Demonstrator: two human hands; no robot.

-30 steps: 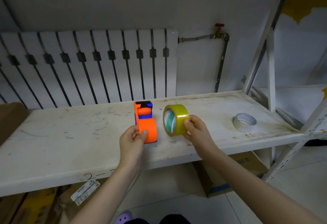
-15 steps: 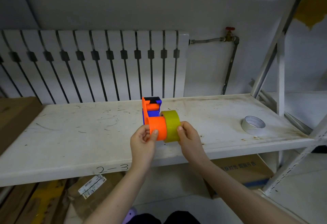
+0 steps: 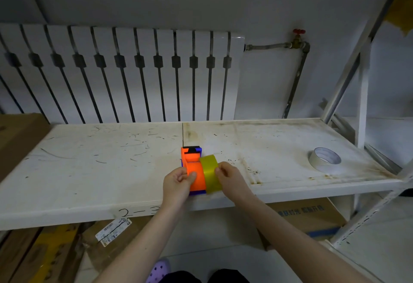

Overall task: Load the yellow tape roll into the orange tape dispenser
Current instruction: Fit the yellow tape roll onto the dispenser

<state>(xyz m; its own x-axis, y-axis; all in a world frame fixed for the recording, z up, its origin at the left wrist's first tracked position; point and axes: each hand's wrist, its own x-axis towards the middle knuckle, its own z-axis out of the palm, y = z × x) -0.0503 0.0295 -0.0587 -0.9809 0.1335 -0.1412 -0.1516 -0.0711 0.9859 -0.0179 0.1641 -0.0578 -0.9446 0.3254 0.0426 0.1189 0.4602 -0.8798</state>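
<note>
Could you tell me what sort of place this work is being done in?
Probably a storeroom or warehouse corner. A scuffed white metal shelf carries a handwritten number on its front edge, cardboard boxes sit on the floor beneath it, and a radiator with bare pipework lines the plain wall.

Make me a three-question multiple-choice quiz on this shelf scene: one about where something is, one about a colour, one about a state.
1. Where does the white tape roll lie?
A. right end of the shelf
B. on the floor
C. on the radiator

2. What colour is the valve handle on the pipe?
A. blue
B. red
C. green

3. What is the yellow tape roll doing?
A. lying alone
B. hanging on the wall
C. pressed against the orange tape dispenser

Answers: A, it lies flat there; B, the knob shows red; C, the right hand holds it there while the left hand grips the dispenser.
</note>
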